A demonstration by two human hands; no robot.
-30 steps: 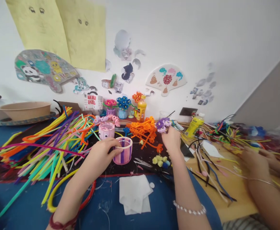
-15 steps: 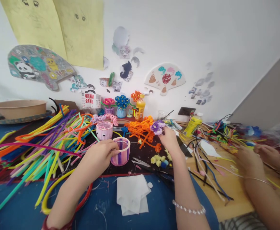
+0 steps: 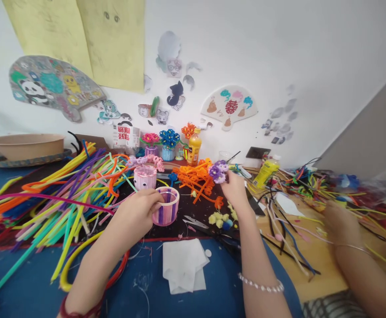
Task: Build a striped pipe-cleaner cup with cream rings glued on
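My left hand (image 3: 143, 211) pinches the near-left rim of a small cup (image 3: 166, 210) striped in pink and purple, its open top facing up. My right hand (image 3: 234, 190) has its fingers closed on purple pipe-cleaner flowers (image 3: 218, 171), held up to the right of an orange pile of pipe-cleaner flowers (image 3: 194, 176). Behind the striped cup stands a pink cup (image 3: 145, 177) with small dark eyes, pink and lilac curled pipe cleaners lying across its back. Scissors (image 3: 196, 221) lie between my two hands, near yellow pompom-like pieces (image 3: 217, 218).
Loose coloured pipe cleaners (image 3: 70, 198) heap on the left. White paper tissue (image 3: 183, 265) lies in front. Finished flower pots (image 3: 169, 145) and an orange drink bottle (image 3: 194, 148) line the wall. A yellow bottle (image 3: 266, 172) stands right. Another person's hand (image 3: 341, 223) works at far right.
My hands keep their holds, with the cup and the flowers hardly moved. The view shifts slightly. At far right, the other person's one hand has gone mostly out of sight.
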